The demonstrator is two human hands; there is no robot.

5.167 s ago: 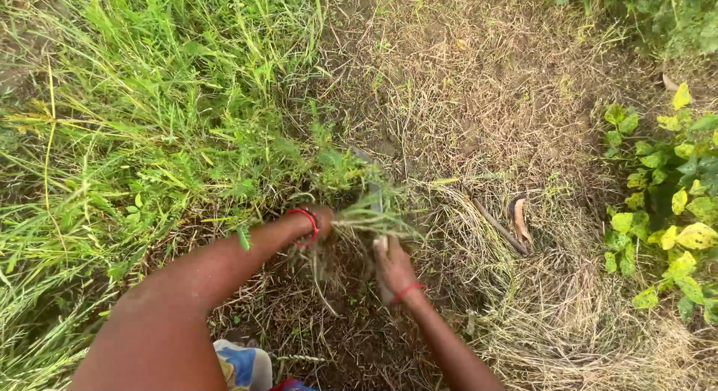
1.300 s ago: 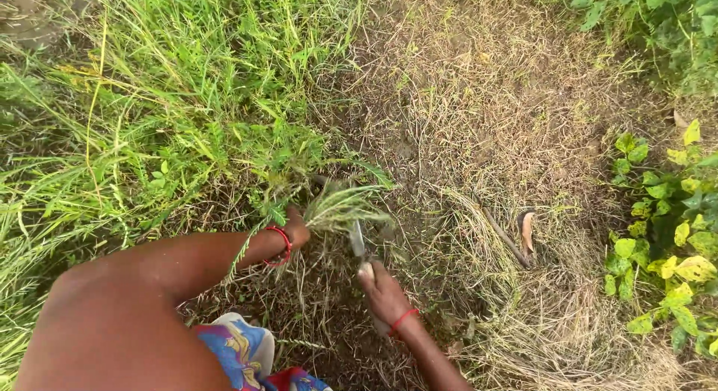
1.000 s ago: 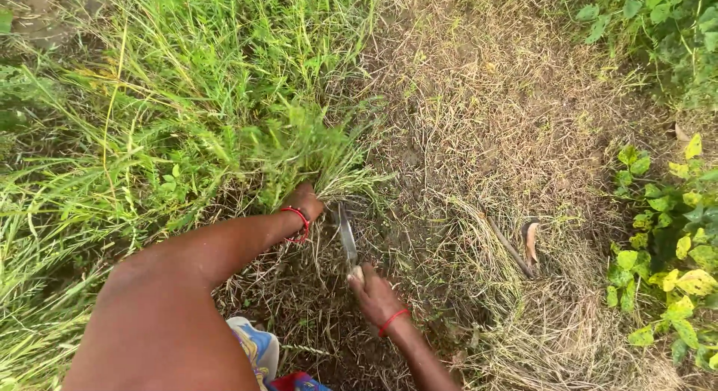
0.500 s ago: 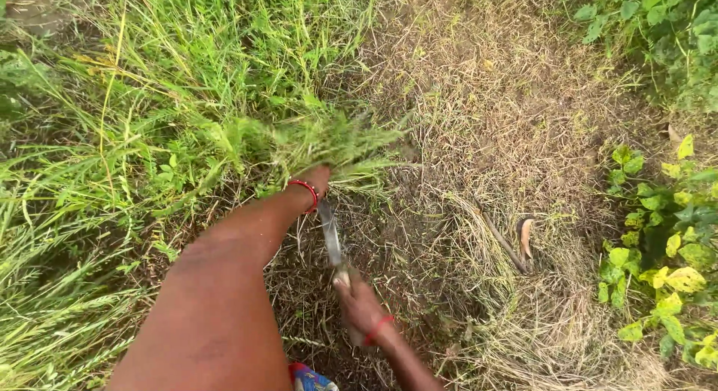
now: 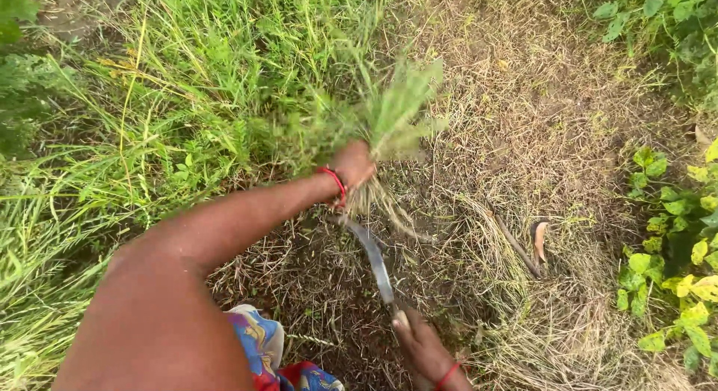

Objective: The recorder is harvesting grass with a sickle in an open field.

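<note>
I see even, soft daylight with no hard shadows or glare. The left hand (image 5: pixel 353 165) and the grass tuft (image 5: pixel 393 118) it grips are motion-blurred. Just below it, the sickle blade (image 5: pixel 372 258) reads slightly soft. Ground right of the hand stays sharp.

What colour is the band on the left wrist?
Red; the band shows best in the head view, beside the left hand.

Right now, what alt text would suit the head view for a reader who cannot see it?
The left hand grips a bunch of cut grass while the right hand holds a curved sickle, its blade just below the bunch. Tall green grass stands left, dry mown straw right.
</note>
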